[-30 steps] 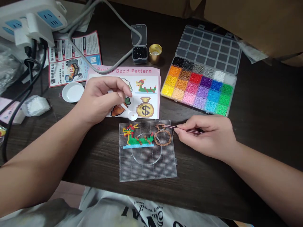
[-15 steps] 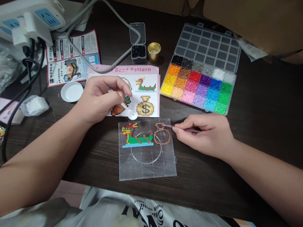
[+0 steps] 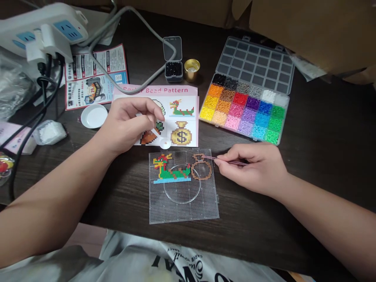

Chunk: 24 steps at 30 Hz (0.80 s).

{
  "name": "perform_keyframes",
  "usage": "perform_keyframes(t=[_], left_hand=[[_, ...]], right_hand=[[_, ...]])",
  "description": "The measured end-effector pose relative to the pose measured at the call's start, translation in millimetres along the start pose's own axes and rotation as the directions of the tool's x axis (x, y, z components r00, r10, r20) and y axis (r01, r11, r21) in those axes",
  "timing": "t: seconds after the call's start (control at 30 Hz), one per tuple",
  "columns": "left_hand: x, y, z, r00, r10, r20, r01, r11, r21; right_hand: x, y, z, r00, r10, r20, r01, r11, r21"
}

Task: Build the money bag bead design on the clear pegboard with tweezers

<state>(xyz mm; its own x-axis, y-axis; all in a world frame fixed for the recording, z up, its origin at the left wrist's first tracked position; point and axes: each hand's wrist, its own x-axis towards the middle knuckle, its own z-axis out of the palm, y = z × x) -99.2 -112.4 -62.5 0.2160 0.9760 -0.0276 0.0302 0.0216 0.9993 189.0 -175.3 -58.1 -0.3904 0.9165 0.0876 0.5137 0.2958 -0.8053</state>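
My left hand [image 3: 133, 123] is closed around the handle of a small white spoon [image 3: 165, 143], whose bowl, with a speck of brown in it, hangs just above the pegboard's top edge. Pinched in my right hand [image 3: 249, 166] are thin tweezers [image 3: 225, 159], their tips at the neck of a brown bead outline [image 3: 201, 171] shaped like a money bag. That outline sits at the upper right of the clear pegboard [image 3: 182, 211]. Beside it on the board is a dragon boat of green, red, yellow and blue beads [image 3: 173, 172]. The printed bead pattern sheet [image 3: 183, 105] lies behind, partly covered by my left hand.
An open compartment box of coloured beads [image 3: 243, 105] stands at the back right. Behind the sheet are a small box of black beads [image 3: 174, 69] and a gold cup [image 3: 192, 70]. To the left are a white dish [image 3: 94, 116], a tub of white beads [image 3: 51, 132] and a power strip [image 3: 55, 27] with cables.
The camera view has shifted slightly, so the items at the back and left sit a little lower and further right. Both hands keep their hold, with the tweezers still at the bag outline's neck.
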Motion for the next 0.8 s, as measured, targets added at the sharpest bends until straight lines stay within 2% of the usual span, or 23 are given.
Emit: perform_keyframes(t=[0.33, 0.8], left_hand=[[1.5, -3.6, -0.6, 0.999, 0.041, 0.002, -0.041, 0.998, -0.043], [0.1, -7.4, -3.9, 0.998, 0.059, 0.010, -0.059, 0.998, 0.000]], right_hand=[[-1.3, -0.1, -1.0, 1.000, 0.007, -0.016, -0.007, 1.000, -0.011], [-2.3, 0.6, -1.0, 0.999, 0.042, -0.016, -0.042, 0.999, 0.004]])
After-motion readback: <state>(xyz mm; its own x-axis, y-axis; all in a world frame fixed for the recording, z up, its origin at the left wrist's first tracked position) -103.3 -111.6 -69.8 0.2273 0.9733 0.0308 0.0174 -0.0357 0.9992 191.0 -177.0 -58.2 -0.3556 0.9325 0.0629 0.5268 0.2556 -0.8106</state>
